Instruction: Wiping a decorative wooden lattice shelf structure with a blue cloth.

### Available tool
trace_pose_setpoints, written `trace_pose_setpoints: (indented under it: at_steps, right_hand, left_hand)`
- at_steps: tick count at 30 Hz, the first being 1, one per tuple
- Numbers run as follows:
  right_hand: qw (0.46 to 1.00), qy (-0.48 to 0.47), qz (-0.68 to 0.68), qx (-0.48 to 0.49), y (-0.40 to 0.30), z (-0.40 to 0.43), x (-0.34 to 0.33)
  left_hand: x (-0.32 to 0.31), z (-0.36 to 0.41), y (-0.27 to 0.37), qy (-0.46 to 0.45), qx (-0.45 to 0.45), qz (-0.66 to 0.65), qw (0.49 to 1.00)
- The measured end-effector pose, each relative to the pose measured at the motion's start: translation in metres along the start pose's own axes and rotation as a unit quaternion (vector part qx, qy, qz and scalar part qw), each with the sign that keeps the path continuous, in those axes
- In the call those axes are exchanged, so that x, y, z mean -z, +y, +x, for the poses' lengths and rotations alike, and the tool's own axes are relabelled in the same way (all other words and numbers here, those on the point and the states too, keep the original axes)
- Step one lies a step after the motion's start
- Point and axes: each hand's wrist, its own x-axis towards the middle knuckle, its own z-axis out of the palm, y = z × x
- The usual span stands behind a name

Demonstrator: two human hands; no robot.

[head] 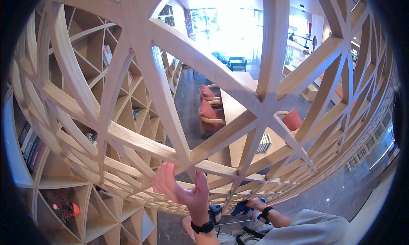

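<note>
A pale wooden lattice screen [188,163] of crossing, triangular openings stands right in front of me. My left hand [183,189] is raised to one of its lower joints, fingers on one side and thumb on the other, gripping the wood. A dark band circles that wrist. Lower and to the right, my right hand [255,203] holds a bunched blue cloth [239,208] close to the screen's lower part. A strapped device [264,215] sits on the right wrist. Near the left wrist is a small black device [215,210] with a cable.
Through the lattice I see a long wooden table [236,101] bearing a row of books [264,144], and chairs with red cushions [208,110]. Wooden shelving [64,178] runs along the left, holding books [30,146] and a red-orange ornament [76,210]. Grey floor [338,190] extends to the right.
</note>
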Motion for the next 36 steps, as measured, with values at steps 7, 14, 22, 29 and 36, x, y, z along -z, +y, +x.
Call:
trace_pose_setpoints:
  at_steps: [7,14,22,29,36]
  right_hand:
    - [0.997,0.019,0.073,-0.017,-0.019,0.003,0.010]
    - [0.995,0.046,-0.036,0.078,0.050,0.001,-0.038]
    - [0.978,0.016,0.208,0.005,0.021,0.002,-0.014]
    - [0.977,0.113,0.174,-0.048,-0.041,-0.005,0.016]
    - [0.978,0.045,0.106,-0.175,-0.064,-0.006,0.043]
  left_hand:
    - [0.003,0.000,-0.003,0.001,-0.009,0.006,1.000]
    - [0.001,0.005,0.004,-0.002,-0.024,-0.022,0.999]
    - [0.001,0.004,0.000,-0.005,-0.022,-0.014,1.000]
    - [0.001,0.005,0.000,-0.005,-0.018,-0.021,1.000]
    - [0.004,0.004,0.000,-0.009,-0.020,-0.017,1.000]
